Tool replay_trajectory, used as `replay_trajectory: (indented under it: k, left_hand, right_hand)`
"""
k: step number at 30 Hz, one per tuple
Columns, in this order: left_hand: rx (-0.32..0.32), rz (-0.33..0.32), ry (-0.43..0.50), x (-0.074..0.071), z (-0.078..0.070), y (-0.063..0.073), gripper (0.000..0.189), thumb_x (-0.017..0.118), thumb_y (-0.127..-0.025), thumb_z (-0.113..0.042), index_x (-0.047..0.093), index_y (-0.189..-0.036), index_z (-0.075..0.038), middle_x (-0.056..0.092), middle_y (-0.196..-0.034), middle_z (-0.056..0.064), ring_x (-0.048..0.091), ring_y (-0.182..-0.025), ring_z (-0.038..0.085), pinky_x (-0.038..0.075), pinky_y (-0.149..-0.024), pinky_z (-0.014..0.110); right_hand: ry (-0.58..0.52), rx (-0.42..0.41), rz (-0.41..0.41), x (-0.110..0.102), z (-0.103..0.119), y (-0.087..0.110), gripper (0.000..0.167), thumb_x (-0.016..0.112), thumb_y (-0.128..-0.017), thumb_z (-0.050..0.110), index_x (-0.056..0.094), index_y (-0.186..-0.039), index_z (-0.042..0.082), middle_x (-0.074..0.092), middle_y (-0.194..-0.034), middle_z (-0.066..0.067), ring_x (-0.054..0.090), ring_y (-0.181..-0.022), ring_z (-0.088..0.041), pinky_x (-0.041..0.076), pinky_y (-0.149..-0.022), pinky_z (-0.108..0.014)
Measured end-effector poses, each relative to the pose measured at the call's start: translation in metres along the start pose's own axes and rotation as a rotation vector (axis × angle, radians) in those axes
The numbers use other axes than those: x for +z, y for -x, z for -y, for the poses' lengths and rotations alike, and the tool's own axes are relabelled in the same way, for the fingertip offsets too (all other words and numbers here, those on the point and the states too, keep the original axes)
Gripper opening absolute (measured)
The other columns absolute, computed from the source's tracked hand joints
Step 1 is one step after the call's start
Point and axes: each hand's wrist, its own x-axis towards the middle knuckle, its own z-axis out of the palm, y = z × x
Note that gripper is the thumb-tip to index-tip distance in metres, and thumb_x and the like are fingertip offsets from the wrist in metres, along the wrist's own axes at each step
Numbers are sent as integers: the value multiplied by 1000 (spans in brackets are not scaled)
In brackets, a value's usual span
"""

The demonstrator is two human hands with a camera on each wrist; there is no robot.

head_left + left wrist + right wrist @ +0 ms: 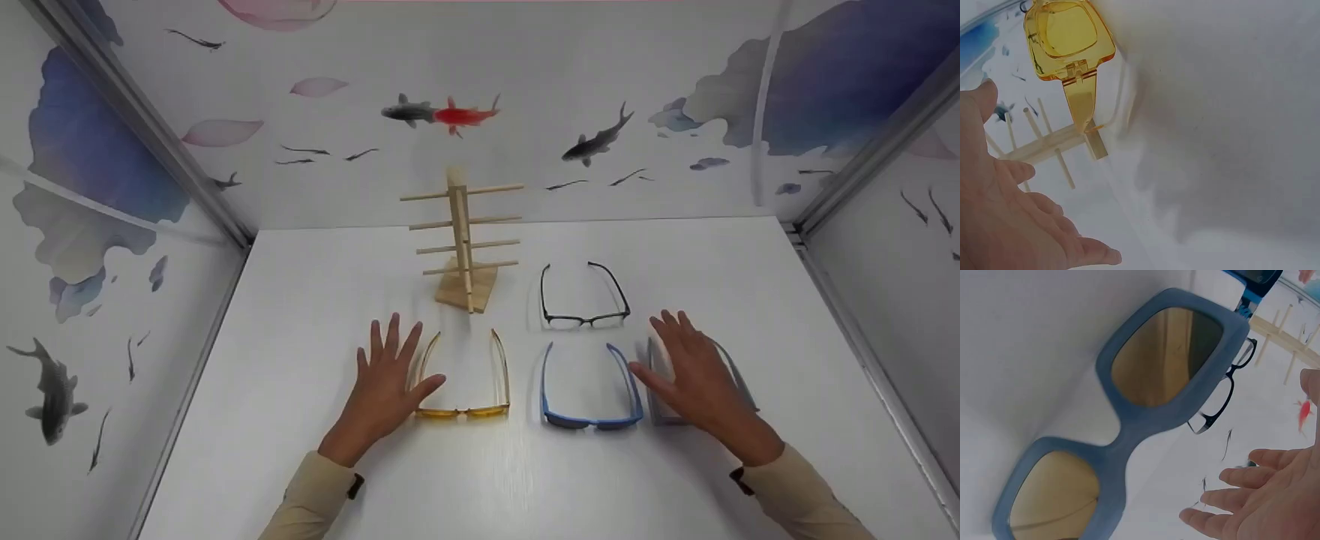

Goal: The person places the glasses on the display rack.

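The fingers of your left hand (384,388) were spread and nearly straight, holding nothing, on your side of the wooden rack (460,225) and to its left. The fingers of your right hand (694,375) were extended too and gripped nothing, on your side of the rack and well to its right. Beside your left thumb lay the yellow glasses (487,412), directly on your side of the rack; whether you touched them, I could not tell. Under your right hand, farthest right of the rack, lay the grey-blue sunglasses (1123,440), partly hidden; contact there was unclear. The blue sunglasses (568,422) sat nearer the rack than that pair, and the black-rimmed glasses (587,322) lay near the rack's base, on its right.

All four pairs rested on the white table (480,487) with arms unfolded; none hung on the rack's pegs. From that I judged the laying-out complete, with any lifting of a pair left undone; whether more remained, nothing settled.

I could read no brand, label or lettering on the frames, the rack or the wall (510,67) behind it, which bore painted fish (463,116).
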Motion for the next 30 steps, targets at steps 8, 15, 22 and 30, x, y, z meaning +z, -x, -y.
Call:
replay_trajectory:
  k: [8,15,22,30]
  left_hand:
    - [-55,18,123,-1,9,13,88,66,-108,-56,28,-176,-17,19,-182,18,9,-169,44,13,-131,72]
    - [-69,-19,244,-1,14,21,81,68,-109,-51,33,-175,-21,33,-178,13,30,-165,37,27,-131,64]
    - [-30,-125,316,6,17,21,59,72,-109,-32,56,-161,-9,55,-164,15,48,-155,36,38,-127,59]
    - [-56,-131,367,11,13,21,50,75,-108,-25,63,-154,-8,61,-158,13,52,-152,35,41,-125,58]
  right_hand:
    - [-94,-39,-45,11,18,-1,71,84,-99,26,55,-157,-3,52,-161,-30,46,-151,-52,41,-116,-74]
    - [-189,-71,-72,18,31,1,63,86,-98,18,61,-151,-3,60,-152,-26,56,-143,-45,48,-114,-65]
    - [-288,-43,-34,23,42,-1,51,81,-102,14,65,-147,-2,66,-146,-20,60,-139,-40,49,-114,-63]
    - [-339,-59,-20,29,53,-2,43,81,-101,11,69,-141,-2,71,-141,-16,64,-136,-36,43,-120,-64]
